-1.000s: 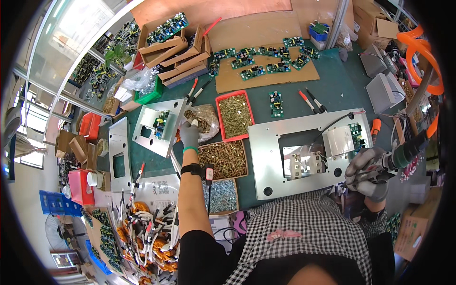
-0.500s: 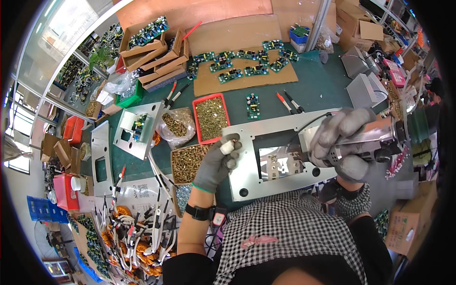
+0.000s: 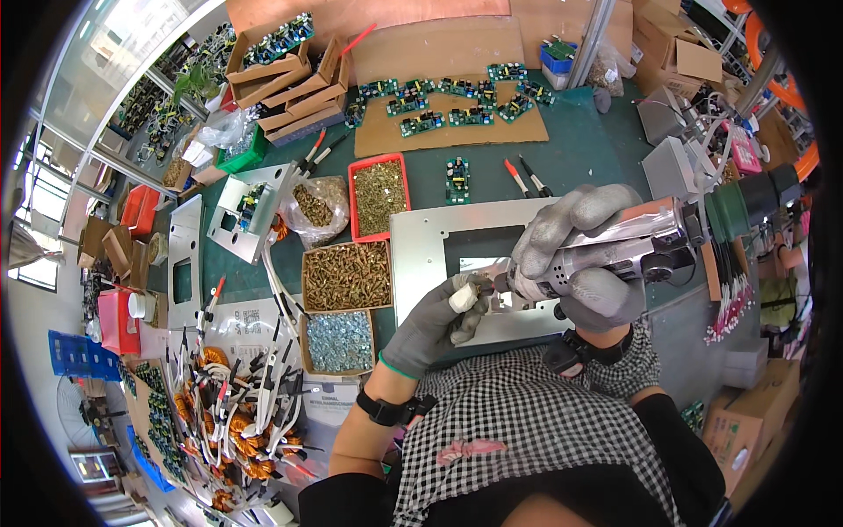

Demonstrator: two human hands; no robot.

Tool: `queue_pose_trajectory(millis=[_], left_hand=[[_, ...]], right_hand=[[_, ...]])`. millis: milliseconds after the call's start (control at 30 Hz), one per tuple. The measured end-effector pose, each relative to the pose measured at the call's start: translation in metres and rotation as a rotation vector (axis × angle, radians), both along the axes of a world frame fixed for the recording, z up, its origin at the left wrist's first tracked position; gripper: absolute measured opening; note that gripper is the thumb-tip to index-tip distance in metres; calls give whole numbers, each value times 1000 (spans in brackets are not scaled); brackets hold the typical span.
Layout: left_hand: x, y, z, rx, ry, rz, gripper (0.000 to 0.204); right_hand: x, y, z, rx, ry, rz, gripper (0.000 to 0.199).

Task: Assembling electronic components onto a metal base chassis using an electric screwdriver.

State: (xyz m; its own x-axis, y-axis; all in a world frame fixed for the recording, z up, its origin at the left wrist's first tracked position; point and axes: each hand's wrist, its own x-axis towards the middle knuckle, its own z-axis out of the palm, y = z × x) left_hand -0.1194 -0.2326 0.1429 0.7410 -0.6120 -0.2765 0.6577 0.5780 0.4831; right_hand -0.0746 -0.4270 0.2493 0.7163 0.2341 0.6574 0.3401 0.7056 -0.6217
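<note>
My right hand (image 3: pixel 575 237), in a grey glove, wraps round a silver power screwdriver (image 3: pixel 637 221) that lies almost level, its nose toward the left. My left hand (image 3: pixel 436 327), gloved with white tape on one finger, is closed in a pinch right at the driver's tip; whatever sits between its fingers is hidden. Both hands are over a silver metal panel (image 3: pixel 414 250) with a rectangular cutout, partly covered by the hands and tool. Beside the left hand stand a box of brass-coloured screws (image 3: pixel 346 275) and a box of small silvery hardware (image 3: pixel 338 342).
A red tray of small brass parts (image 3: pixel 378 195) and a bag of screws (image 3: pixel 314 211) stand left of the panel. Circuit boards (image 3: pixel 472 116) lie on cardboard behind. Two pens (image 3: pixel 527 176) and a single circuit board (image 3: pixel 457 181) lie nearer. Bundled cables and orange coils (image 3: pixel 241 422) fill the lower left.
My left hand has moved right from the panel's left edge to the driver's tip. My right hand has brought the power screwdriver left. The panel has shifted left.
</note>
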Motion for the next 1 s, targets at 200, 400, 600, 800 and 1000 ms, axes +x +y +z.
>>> queue_pose_trajectory(millis=[200, 400, 600, 800, 1000], left_hand=[[1, -6, -9, -87, -16, -109, 30], [12, -8, -11, 1898, -1147, 347, 32], [1, 8, -26, 2155, -1244, 503, 29], [-124, -28, -56, 1381, -408, 206, 30], [-109, -107, -177, 1814, -204, 473, 25]], right_hand=[[3, -9, -14, -7, -23, -34, 41], [4, -18, -31, 34, 168, -26, 44], [7, -50, -33, -48, 159, -75, 41], [16, -89, -28, -77, 192, 15, 44], [32, -108, -32, -128, 99, 154, 50]])
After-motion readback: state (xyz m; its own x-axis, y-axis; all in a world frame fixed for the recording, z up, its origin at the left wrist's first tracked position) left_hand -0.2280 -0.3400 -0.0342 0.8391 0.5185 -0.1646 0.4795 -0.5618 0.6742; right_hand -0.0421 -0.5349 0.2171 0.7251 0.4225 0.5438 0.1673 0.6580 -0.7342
